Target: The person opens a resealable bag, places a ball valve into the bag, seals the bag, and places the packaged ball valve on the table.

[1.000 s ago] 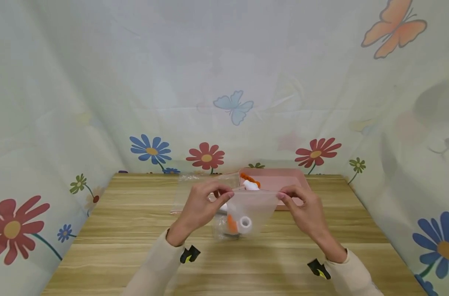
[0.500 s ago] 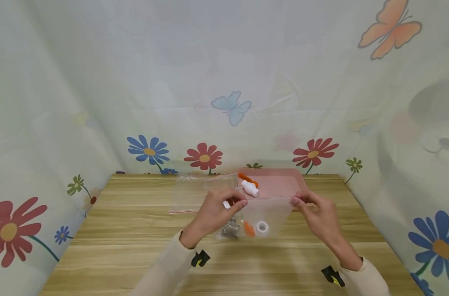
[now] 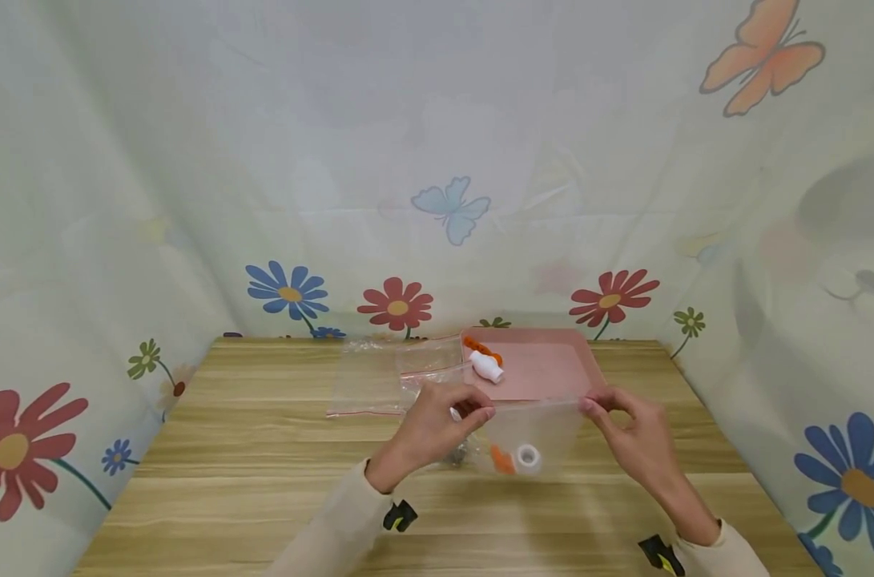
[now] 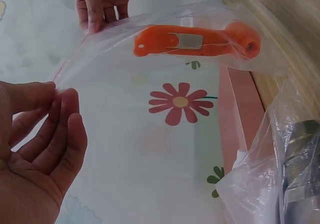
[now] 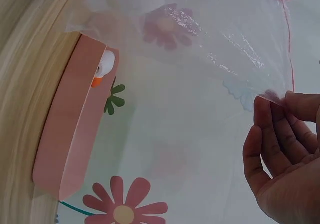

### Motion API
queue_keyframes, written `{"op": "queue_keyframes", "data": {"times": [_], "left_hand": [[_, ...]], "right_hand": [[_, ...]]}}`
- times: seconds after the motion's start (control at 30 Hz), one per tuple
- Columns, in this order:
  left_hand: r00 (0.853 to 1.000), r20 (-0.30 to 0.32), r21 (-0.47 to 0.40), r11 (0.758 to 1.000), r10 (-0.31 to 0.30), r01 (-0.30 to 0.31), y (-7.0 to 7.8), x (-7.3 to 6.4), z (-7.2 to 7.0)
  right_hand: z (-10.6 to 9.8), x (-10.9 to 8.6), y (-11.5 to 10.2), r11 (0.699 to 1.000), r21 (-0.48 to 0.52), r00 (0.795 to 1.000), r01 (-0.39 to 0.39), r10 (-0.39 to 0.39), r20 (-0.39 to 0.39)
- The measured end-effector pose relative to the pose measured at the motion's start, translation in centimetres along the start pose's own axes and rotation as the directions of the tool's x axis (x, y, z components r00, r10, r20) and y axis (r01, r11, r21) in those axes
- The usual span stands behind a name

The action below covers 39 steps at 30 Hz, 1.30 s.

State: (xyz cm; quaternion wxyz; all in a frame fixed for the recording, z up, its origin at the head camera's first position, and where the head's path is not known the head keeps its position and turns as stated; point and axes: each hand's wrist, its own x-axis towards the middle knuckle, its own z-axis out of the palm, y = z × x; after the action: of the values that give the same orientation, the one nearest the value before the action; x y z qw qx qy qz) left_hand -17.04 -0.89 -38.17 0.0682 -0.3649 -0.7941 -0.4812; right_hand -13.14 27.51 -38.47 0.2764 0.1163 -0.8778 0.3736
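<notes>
Between both hands hangs a clear zip bag (image 3: 559, 429) with a red line along its mouth. My left hand (image 3: 437, 425) pinches its top left corner between thumb and fingertips. At the top right corner, my right hand (image 3: 638, 437) pinches the edge the same way. Low in the bag lie an orange piece (image 3: 502, 460) and a white ring-shaped part (image 3: 528, 468). In the left wrist view the orange piece (image 4: 160, 40) is long, with a flat metal plate and a rounded end. The bag's mouth looks drawn out straight.
Behind the bag stands a pink tray (image 3: 552, 353) holding a white bulged part (image 3: 486, 367) and an orange part (image 3: 482, 349). Flat clear zip bags (image 3: 368, 377) lie left of it. Another bag with a dark, shiny item (image 4: 302, 159) sits near my left hand on the wooden table (image 3: 263, 497).
Both hands have moved right and slightly lower with the bag between them. The white part in the tray and the bags at the left now show more fully.
</notes>
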Motion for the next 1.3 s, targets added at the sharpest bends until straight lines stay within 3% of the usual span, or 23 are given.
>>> {"op": "queue_keyframes", "data": {"times": [0.33, 0.5, 0.8, 1.07, 1.3], "left_hand": [[0.998, 0.041, 0.005, 0.998, -0.056, 0.056, -2.0, -0.3, 1.4], [0.995, 0.031, -0.005, 0.996, -0.093, 0.094, -2.9, 0.1, 1.6], [0.99, -0.01, 0.088, 0.986, -0.14, 0.141, -4.7, 1.2, 1.6], [0.994, -0.041, 0.097, 0.989, -0.105, 0.109, -6.7, 2.5, 1.5], [0.981, -0.032, 0.158, 0.968, -0.193, 0.195, -8.8, 3.5, 1.5]], "right_hand": [[1.1, -0.9, 1.6, 0.999, -0.018, 0.998, -0.036, 0.037, 0.044], [1.6, -0.7, 2.1, 0.998, -0.034, 0.997, -0.052, 0.054, 0.047], [2.8, 1.1, 3.2, 0.992, -0.075, 0.989, -0.099, 0.107, 0.103], [4.1, 2.8, 4.4, 0.991, -0.042, 0.981, -0.127, 0.132, 0.146], [5.7, 4.6, 5.6, 0.993, -0.028, 0.976, -0.118, 0.121, 0.179]]}}
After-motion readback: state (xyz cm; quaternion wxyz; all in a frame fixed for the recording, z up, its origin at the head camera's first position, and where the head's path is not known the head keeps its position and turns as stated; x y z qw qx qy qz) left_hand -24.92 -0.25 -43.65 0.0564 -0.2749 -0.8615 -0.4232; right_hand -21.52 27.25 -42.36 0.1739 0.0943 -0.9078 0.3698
